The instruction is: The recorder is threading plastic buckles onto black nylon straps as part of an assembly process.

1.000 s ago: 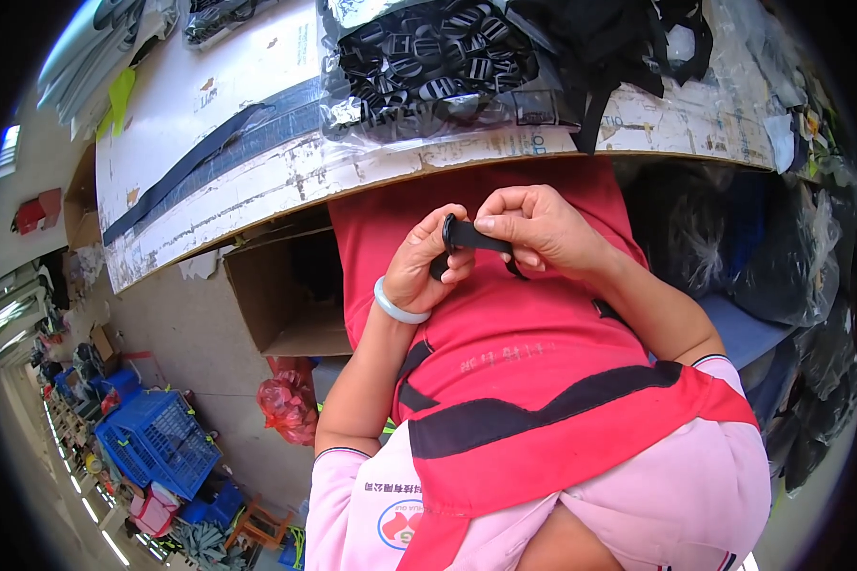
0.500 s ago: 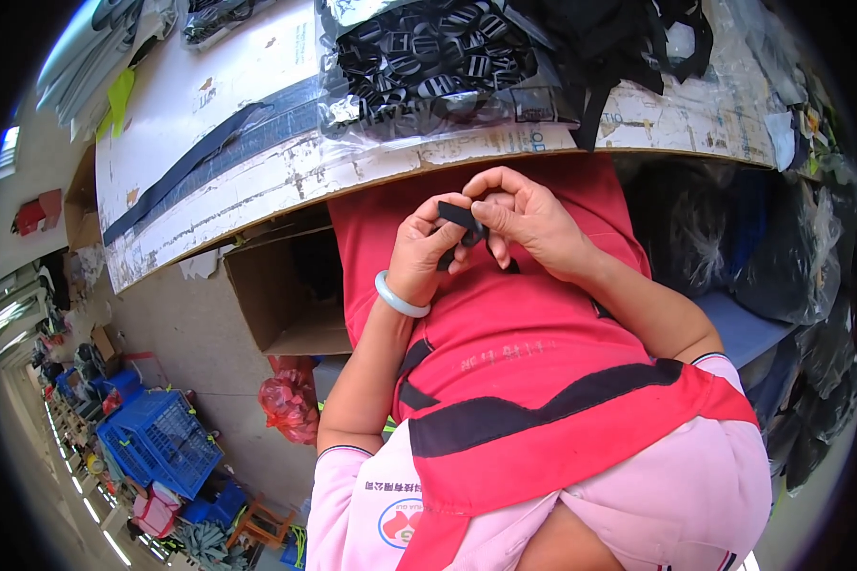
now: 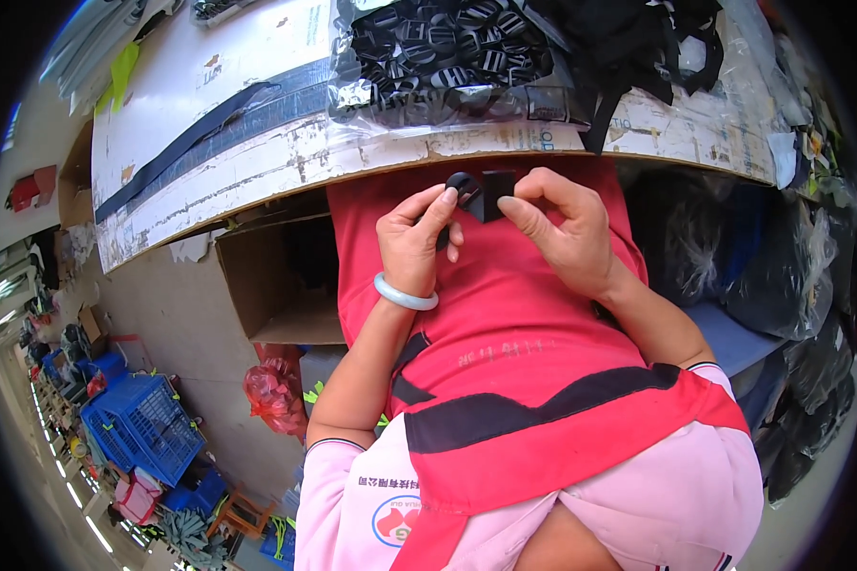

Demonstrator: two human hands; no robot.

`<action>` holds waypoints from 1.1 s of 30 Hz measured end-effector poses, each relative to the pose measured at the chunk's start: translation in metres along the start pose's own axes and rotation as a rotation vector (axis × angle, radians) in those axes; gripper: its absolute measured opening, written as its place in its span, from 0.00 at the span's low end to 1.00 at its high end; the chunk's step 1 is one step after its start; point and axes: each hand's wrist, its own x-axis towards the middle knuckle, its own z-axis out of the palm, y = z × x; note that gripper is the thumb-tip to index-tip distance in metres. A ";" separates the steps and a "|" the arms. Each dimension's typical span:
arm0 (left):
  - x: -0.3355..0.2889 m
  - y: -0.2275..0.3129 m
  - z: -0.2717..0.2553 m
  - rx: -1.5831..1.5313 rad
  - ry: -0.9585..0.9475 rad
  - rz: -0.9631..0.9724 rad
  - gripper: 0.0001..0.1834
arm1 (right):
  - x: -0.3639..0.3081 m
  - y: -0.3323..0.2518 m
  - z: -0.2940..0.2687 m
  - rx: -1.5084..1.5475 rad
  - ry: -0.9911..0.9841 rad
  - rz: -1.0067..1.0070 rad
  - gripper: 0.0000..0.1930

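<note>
In front of the red apron, my left hand (image 3: 415,238) pinches a black plastic buckle (image 3: 463,185) between thumb and fingers. My right hand (image 3: 571,228) grips the edge of a flat black webbing strap (image 3: 496,194), thumb on the near side. Strap and buckle meet between the two hands; whether the strap is threaded through the bars is too small to tell. Ahead on the worktable (image 3: 286,157), a clear plastic bag (image 3: 448,71) lies open, full of similar black buckles.
A long dark strip (image 3: 190,147) lies on the table's left part. Black fabric straps (image 3: 628,57) hang over its edge at right. Below are an open cardboard box (image 3: 276,305) and large black bags (image 3: 781,247). Blue crates (image 3: 148,428) stand on the floor at left.
My hands have drawn slightly apart, the right one moving right. The buckle now shows more openly in my left fingers, and the strap stands flat beside it.
</note>
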 end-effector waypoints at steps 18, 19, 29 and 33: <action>-0.008 -0.006 -0.003 0.230 -0.220 0.374 0.08 | 0.000 0.037 -0.006 0.495 -0.305 0.722 0.09; -0.010 -0.007 -0.004 0.280 -0.250 0.400 0.08 | -0.001 0.039 -0.007 0.484 -0.328 0.724 0.09; -0.017 -0.003 -0.002 0.315 -0.297 0.454 0.10 | -0.006 0.038 -0.002 0.263 -0.177 0.491 0.07; -0.021 0.006 0.000 0.422 -0.279 0.401 0.09 | -0.006 0.034 0.002 0.442 -0.114 0.571 0.05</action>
